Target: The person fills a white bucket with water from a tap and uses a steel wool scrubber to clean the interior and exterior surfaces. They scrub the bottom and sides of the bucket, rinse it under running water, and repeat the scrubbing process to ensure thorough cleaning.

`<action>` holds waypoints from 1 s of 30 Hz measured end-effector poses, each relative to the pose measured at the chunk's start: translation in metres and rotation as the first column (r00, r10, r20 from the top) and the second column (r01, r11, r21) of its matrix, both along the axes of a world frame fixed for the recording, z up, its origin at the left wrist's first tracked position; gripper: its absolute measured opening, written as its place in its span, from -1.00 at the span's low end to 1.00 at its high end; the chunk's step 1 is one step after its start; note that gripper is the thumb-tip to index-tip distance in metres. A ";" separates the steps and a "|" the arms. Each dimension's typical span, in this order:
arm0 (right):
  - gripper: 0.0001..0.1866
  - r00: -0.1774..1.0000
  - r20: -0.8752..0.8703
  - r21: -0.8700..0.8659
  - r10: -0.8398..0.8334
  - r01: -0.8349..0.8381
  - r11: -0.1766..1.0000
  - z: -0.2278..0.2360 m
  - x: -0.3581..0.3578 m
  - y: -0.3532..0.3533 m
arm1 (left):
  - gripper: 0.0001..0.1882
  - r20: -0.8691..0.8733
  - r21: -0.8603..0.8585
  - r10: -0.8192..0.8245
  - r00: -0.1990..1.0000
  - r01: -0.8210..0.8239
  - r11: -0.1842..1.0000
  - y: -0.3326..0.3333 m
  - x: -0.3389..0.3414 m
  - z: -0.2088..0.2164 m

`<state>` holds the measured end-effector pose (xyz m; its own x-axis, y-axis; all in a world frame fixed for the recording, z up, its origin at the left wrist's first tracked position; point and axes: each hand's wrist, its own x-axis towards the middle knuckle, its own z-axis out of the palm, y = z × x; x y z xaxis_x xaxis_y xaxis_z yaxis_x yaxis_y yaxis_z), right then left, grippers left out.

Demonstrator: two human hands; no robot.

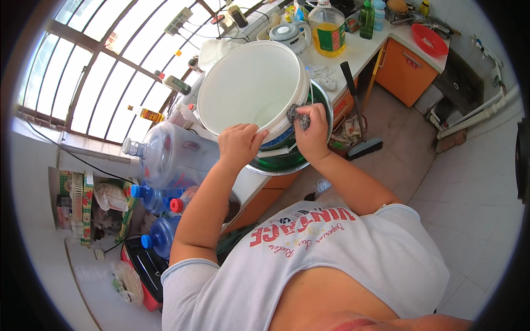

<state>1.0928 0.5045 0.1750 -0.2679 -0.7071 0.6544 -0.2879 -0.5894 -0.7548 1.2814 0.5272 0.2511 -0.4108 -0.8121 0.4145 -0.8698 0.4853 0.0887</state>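
A large white plastic bucket (243,77) is tilted with its mouth toward me over a metal basin (329,110). My left hand (238,144) grips the near rim, its thumb on the outside. Pinched in my right hand (313,129) is a dark grey steel wool scrubber (297,115), pressed against the bucket's right rim. Below the bucket, the basin looks green inside. The bucket's underside is hidden from me.
Large water bottles (176,154) stand at the left. On the counter are an oil jug (327,33), a blender-like jug (287,36) and a green bottle (366,21). A red basin (429,40) lies at the far right. A broom (364,148) leans against the cabinets.
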 end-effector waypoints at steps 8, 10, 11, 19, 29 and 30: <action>-0.78 0.994 0.018 0.166 -0.108 0.104 0.981 0.002 -0.014 -0.039 | -0.61 0.010 -0.008 0.000 1.000 0.000 1.000 -0.004 -0.010 0.002; -0.76 0.999 0.034 0.141 -0.020 0.015 0.990 0.000 -0.002 -0.007 | -0.61 0.014 -0.011 0.007 1.000 -0.007 1.000 -0.003 -0.008 0.001; -0.75 0.998 0.056 0.147 0.012 -0.020 0.989 0.002 0.002 0.000 | -0.61 0.017 -0.008 0.010 1.000 -0.010 1.000 -0.003 -0.008 0.000; -0.76 0.990 0.083 0.263 -0.114 0.088 0.961 0.010 -0.010 -0.055 | -0.61 -0.014 -0.051 0.025 1.000 -0.026 0.998 -0.011 -0.015 -0.003; -0.75 1.000 -0.010 0.380 0.019 -0.014 0.925 0.008 -0.041 -0.145 | -0.64 -0.011 -0.029 0.034 0.999 -0.034 0.999 -0.014 -0.016 -0.001; -0.76 0.999 -0.008 0.375 0.035 -0.030 0.927 0.007 -0.044 -0.150 | -0.64 -0.015 -0.030 0.032 0.999 -0.032 0.999 -0.018 -0.018 0.001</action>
<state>1.0492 0.3541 0.1817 -0.2335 -0.9097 0.3435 -0.2856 -0.2735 -0.9185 1.2631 0.5091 0.2523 -0.3785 -0.8116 0.4449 -0.8838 0.4597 0.0868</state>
